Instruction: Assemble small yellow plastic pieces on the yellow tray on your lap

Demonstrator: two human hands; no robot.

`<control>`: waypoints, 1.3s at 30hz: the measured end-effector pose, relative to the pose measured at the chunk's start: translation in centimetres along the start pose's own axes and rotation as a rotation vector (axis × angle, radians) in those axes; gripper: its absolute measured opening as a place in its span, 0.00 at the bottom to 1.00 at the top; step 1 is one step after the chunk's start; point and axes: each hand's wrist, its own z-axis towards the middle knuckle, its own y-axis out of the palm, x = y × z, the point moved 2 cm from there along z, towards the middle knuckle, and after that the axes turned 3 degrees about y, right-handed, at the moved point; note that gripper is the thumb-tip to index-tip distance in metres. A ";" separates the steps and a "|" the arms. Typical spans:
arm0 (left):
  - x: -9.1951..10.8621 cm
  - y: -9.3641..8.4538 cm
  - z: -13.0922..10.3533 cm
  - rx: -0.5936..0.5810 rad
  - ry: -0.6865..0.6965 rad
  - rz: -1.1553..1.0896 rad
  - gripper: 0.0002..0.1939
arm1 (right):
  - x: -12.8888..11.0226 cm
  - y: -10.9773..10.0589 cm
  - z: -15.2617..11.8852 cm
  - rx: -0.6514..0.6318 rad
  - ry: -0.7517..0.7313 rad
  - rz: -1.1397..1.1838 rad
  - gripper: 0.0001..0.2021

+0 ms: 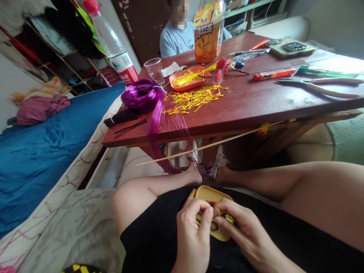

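Over my lap, my left hand and my right hand meet with their fingertips pinched close together. Whatever is between the fingers is too small and hidden to make out. Below them a yellow tray rests on the black cloth over my thighs. In the tray, partly covered by my hands, are a dark ring-like shape and something red. On the table ahead lie a bundle of shiny purple thread, a pile of yellow stems with red tips, and a bundle of black stems.
An orange tray holds yellow strands on the red-brown table. Pliers, a clear cup, a tea bottle and a red-capped bottle stand or lie around. A thin stick crosses below the table edge. Someone sits opposite.
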 end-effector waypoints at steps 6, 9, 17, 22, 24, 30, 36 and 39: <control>0.2 0.7 -0.1 0.099 0.103 0.119 0.11 | 0.3 0.1 -0.2 0.008 0.048 0.104 0.09; -0.1 1.0 0.0 0.104 0.069 0.108 0.11 | 0.7 0.1 -0.4 0.019 0.077 0.142 0.09; -1.2 0.6 0.1 -0.158 -0.257 -0.261 0.15 | 1.6 0.0 -0.6 0.080 0.230 0.334 0.11; -1.2 0.1 -0.2 -0.300 -0.247 -0.238 0.15 | 1.4 -0.3 -0.6 0.105 0.223 0.282 0.11; -1.3 0.1 -0.2 -0.282 -0.246 -0.238 0.16 | 1.5 -0.3 -0.7 0.102 0.243 0.290 0.11; -1.3 0.0 -0.3 -0.263 -0.253 -0.259 0.17 | 1.2 0.0 -0.8 0.073 0.253 0.373 0.11; -1.4 0.0 -0.8 -0.303 -0.276 -0.280 0.17 | 1.3 0.3 -1.0 0.084 0.272 0.389 0.12; -1.9 0.3 -0.9 -0.282 -0.287 -0.294 0.18 | 1.5 0.3 -1.1 0.087 0.261 0.318 0.13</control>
